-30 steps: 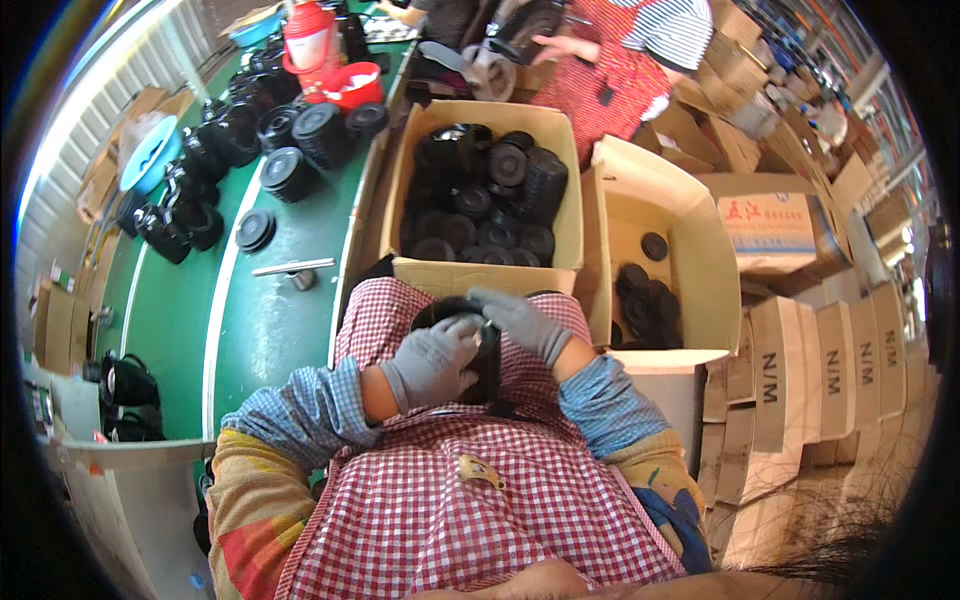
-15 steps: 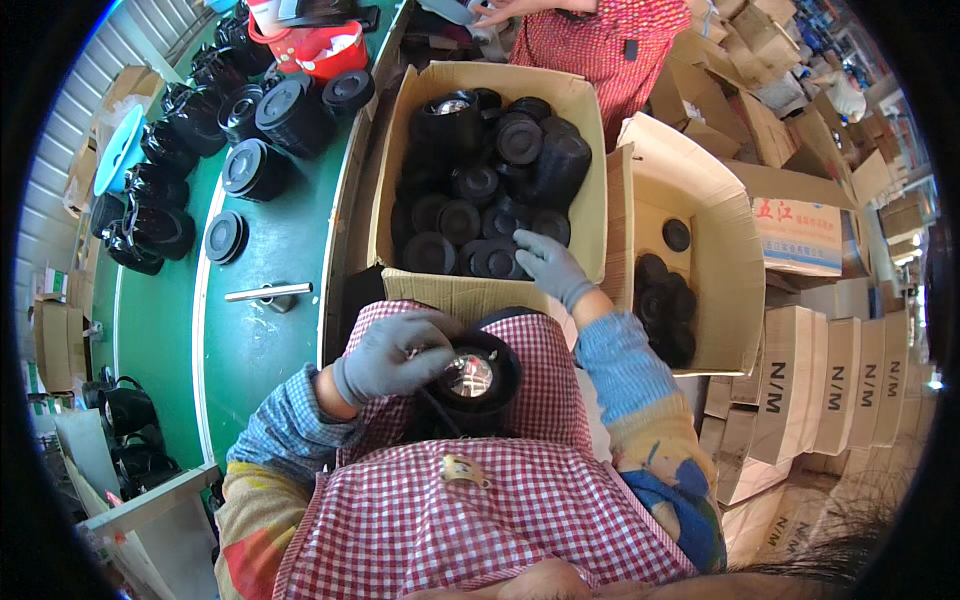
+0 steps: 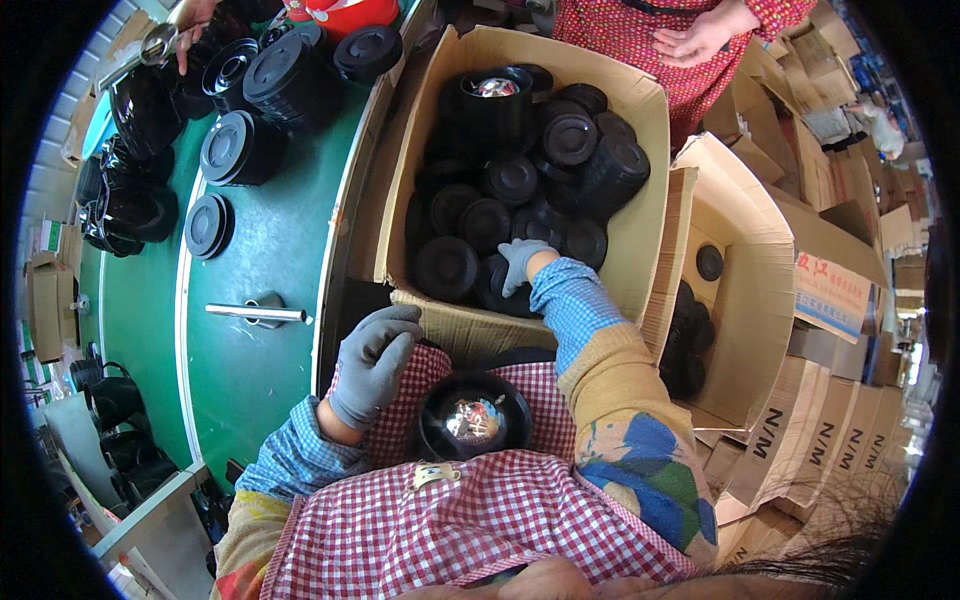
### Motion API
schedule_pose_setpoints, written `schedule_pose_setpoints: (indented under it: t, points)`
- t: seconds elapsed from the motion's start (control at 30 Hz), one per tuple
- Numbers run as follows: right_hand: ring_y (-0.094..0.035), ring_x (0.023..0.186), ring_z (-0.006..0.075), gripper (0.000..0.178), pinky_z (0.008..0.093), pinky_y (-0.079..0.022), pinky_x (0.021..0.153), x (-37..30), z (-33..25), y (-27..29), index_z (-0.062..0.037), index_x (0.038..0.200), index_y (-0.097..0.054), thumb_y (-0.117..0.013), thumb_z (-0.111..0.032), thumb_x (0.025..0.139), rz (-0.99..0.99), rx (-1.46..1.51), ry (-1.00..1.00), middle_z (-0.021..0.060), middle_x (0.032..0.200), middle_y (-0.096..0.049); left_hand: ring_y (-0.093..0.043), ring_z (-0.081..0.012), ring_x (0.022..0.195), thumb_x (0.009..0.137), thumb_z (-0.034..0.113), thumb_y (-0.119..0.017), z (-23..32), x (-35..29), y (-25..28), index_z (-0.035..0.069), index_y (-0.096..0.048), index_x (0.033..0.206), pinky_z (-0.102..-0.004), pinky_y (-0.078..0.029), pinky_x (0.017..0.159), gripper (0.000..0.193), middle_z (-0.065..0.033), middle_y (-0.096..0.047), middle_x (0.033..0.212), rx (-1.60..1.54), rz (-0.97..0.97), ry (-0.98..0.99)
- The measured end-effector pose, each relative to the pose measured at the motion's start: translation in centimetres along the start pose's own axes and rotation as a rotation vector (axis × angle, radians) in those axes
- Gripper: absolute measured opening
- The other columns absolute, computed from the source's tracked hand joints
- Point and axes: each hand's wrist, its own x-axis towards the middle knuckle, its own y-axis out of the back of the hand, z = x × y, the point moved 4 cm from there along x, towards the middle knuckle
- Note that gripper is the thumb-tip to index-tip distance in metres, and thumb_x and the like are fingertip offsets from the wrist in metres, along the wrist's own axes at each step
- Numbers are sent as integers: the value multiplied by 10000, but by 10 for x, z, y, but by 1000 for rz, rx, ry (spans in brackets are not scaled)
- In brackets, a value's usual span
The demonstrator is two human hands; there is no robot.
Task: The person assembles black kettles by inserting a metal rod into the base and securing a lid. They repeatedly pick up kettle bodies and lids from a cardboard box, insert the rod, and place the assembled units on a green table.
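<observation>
My right hand [image 3: 520, 266], in a grey glove, reaches into a big cardboard box [image 3: 640, 200] and rests on one of the several round black lids [image 3: 446, 268] piled inside; whether it grips one I cannot tell. My left hand [image 3: 372, 362], also gloved, hovers with fingers apart just left of a round black pot [image 3: 474, 418] with a shiny metal inside, which sits in my lap on the red checked apron. The left hand holds nothing.
A green conveyor table [image 3: 270, 260] to my left carries more black pots [image 3: 285, 75] and lids plus a metal handle [image 3: 255, 313]. A second open box [image 3: 745, 290] with black parts stands at right, beside stacked cartons [image 3: 800, 450]. Another person [image 3: 690, 40] in red stands behind.
My right hand left the pot in my lap and went forward into the big box. My left hand let go of the pot and opened beside it.
</observation>
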Motion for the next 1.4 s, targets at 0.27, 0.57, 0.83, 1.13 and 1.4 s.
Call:
schedule_pose_setpoints:
  t: [0.27, 0.57, 0.83, 1.13, 1.4]
  points:
    - [-501, 1346, 379, 1073, 476, -458, 1057, 15, 10, -9, -90, 1538, -344, -912, -332, 661, -57, 408, 77, 216, 1500, -478, -656, -240, 1087, 925, 83, -636, 0, 8, -4, -41, -723, 1014, -350, -514, 946, 175, -172, -682, 1191, -70, -27, 11]
    - [-417, 1417, 374, 990, 469, -383, 1152, 17, 24, -22, -112, 1504, -443, -890, -371, 660, 174, 201, 114, 191, 1553, -416, -667, -247, 1066, 938, 118, -644, 0, 8, -6, -32, -727, 1012, -349, -522, 936, 187, -179, -691, 1178, -63, -32, 29]
    - [-666, 1048, 295, 682, 410, -531, 922, 9, 68, -11, 7, 1262, -645, -894, -167, 652, 343, 895, 74, 164, 1155, -698, -670, -266, 1068, 944, 135, -653, 2, 9, -6, -25, -728, 1013, -358, -521, 939, 190, -193, -695, 1176, -51, -33, 0]
    - [-605, 1180, 221, 625, 322, -487, 1014, -77, 33, 18, 16, 1414, -530, -772, -157, 864, 536, 1515, 631, 123, 1301, -637, -534, -310, 1304, 870, 113, -698, -3, 8, -11, 21, -622, 1277, -443, -425, 1095, 425, -190, -535, 1418, -12, -4, -153]
    - [-563, 1269, 222, 519, 334, -419, 1099, -266, -73, -10, 12, 1438, -505, -539, -328, 1047, 882, 1132, 900, 132, 1379, -594, -573, -352, 1230, 623, 106, -873, 84, 16, -11, 118, -652, 1150, -482, -456, 1044, 572, -118, -619, 1245, 338, -303, -850]
